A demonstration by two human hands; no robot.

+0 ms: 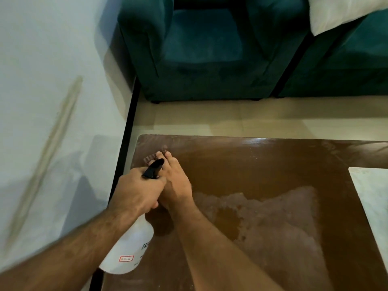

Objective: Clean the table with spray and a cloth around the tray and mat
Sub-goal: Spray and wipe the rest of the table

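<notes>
Left hand (pixel 137 192) gripping one spray bottle (pixel 130 246), right hand (pixel 175 183) touching nozzle (pixel 153 169)

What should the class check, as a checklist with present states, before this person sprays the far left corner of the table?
1. Left hand grips the spray bottle: ok.
2. Black nozzle points at the table corner: ok.
3. Right hand clear of the spray path: not ok, its fingers lie beside and ahead of the nozzle.
4. Cloth ready: cannot tell, none in view.
5. Pale mat away from the spray: ok.
</notes>
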